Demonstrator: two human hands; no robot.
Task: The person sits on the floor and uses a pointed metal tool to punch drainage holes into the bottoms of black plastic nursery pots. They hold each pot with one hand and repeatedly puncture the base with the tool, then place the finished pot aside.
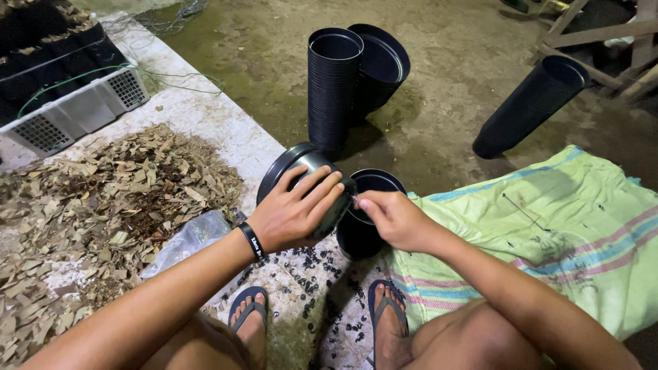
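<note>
- The left hand [293,214] is wrapping its fingers over a round black plastic pot [306,179] tipped on its side, with the pot's long axis running away from the person toward the upper left and its rim facing that way.
- The right hand [391,218] is pinching its fingertips together at the near edge of that tipped pot; what it is pinching is too small to tell.
- Both hands are meeting directly above an upright black plastic pot [367,219] standing between the feet, touching or just under the right hand.
- Small black plastic scraps [308,267] are lying on the pale concrete slab [205,116] below the hands.
- A tall stack of nested black pots [332,89] is standing just beyond, and another stack [528,106] is lying tilted, well apart on the right.
- A heap of dry brown bark chips [103,199] is sitting on the left, a green striped woven sack [548,226] on the right.
</note>
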